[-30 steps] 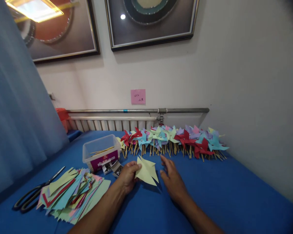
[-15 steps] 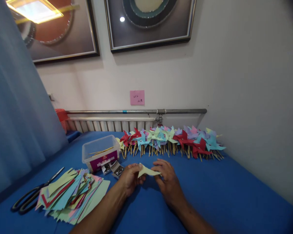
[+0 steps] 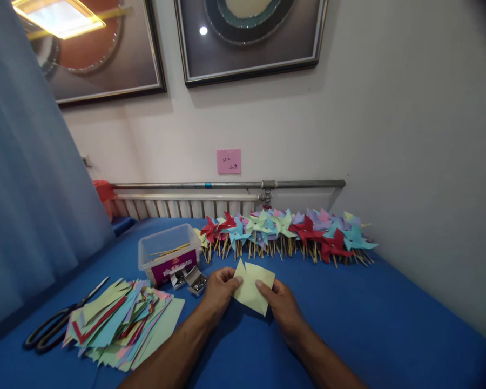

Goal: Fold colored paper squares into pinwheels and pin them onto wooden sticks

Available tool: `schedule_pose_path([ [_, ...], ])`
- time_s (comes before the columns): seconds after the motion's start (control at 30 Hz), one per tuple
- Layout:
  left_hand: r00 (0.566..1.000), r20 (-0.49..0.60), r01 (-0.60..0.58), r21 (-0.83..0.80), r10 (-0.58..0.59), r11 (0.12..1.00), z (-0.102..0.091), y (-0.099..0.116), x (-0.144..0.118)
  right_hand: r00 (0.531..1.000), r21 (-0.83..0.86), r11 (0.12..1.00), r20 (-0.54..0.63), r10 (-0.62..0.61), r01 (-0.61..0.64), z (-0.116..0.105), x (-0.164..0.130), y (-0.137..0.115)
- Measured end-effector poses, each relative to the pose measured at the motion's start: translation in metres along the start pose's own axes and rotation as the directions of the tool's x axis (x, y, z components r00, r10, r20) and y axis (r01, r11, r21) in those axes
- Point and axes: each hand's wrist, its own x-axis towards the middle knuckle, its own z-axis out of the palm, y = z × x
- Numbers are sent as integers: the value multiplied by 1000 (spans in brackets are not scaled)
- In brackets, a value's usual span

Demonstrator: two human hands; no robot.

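A pale yellow square of paper [image 3: 251, 289] is held up over the blue tabletop, its face toward me. A slit shows at its top edge, near the upper left corner. My left hand [image 3: 218, 292] pinches the paper's left side, thumb on the front. On the right side my right hand [image 3: 282, 303] grips it the same way, thumb lying on the front and the fingers hidden behind. Beyond the hands stands a long row of paper pinwheels [image 3: 283, 229] on thin sticks, in red, blue, green and purple.
At left lies a pile of cut coloured paper [image 3: 121, 324], with black-handled scissors [image 3: 60, 319] beside it. A clear plastic tub [image 3: 168, 256] holds thin sticks. Small open boxes [image 3: 196, 282] of metal pins stand before it. A radiator [image 3: 186, 208] runs along the wall.
The yellow paper was folded or seen edge-on and now faces me, opened flat. My right hand has closed onto its right side.
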Motion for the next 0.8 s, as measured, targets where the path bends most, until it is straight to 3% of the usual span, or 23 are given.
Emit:
schedule_pose_path([
  [0.27,998,-62,28,0,-28,1000,2,-3,-1,999,24,999,-12,33,-33,4,-6,1],
  [0.47,991,-132,-13,27,17,1000,0,0,2,999,35,998,-26,46,-45,4,-4,5],
  [0.8,981,-156,-103,77,114,992,-3,-9,6,996,96,992,37,82,-85,11,-9,1],
])
